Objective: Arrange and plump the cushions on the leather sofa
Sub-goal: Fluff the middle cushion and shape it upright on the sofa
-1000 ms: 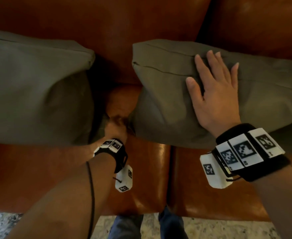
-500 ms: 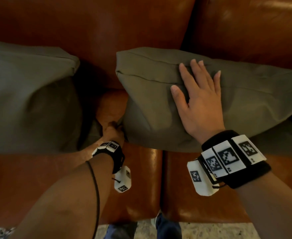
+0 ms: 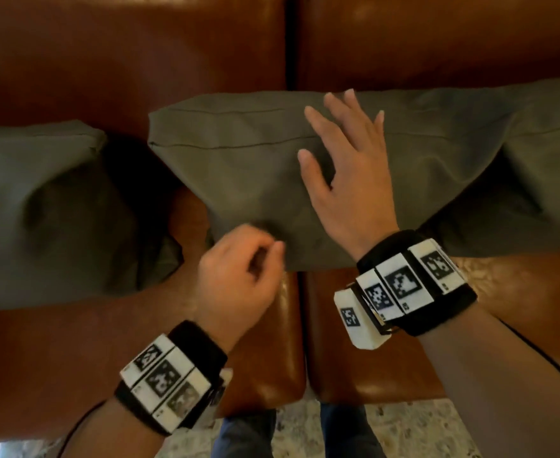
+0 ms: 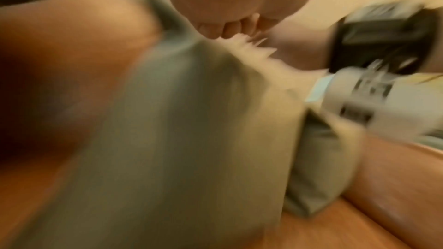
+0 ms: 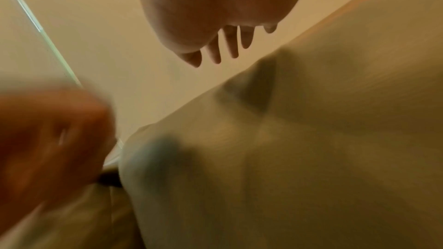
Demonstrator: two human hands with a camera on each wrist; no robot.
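Olive-green cushions lean on the brown leather sofa (image 3: 140, 77). One cushion (image 3: 41, 209) stands at the left and a middle cushion (image 3: 239, 166) beside it. My right hand (image 3: 334, 150) is spread flat over the middle cushion's upper face, fingers straight. In the right wrist view those fingers (image 5: 230, 44) point past the cushion (image 5: 299, 149). My left hand (image 3: 262, 256) hovers at the cushion's lower front edge with its fingers curled and nothing visible in them. The left wrist view is blurred; it shows curled fingers (image 4: 227, 27) above the cushion (image 4: 191, 139).
Another olive cushion (image 3: 519, 200) overlaps the middle one at the right. A gap of bare seat (image 3: 186, 219) lies between the left and middle cushions. The sofa's front edge (image 3: 272, 385) and speckled floor (image 3: 298, 431) are near my legs.
My left hand has let go of the middle cushion's lower left corner and drawn back toward me. My right hand has stayed on the cushion, fingers now more spread.
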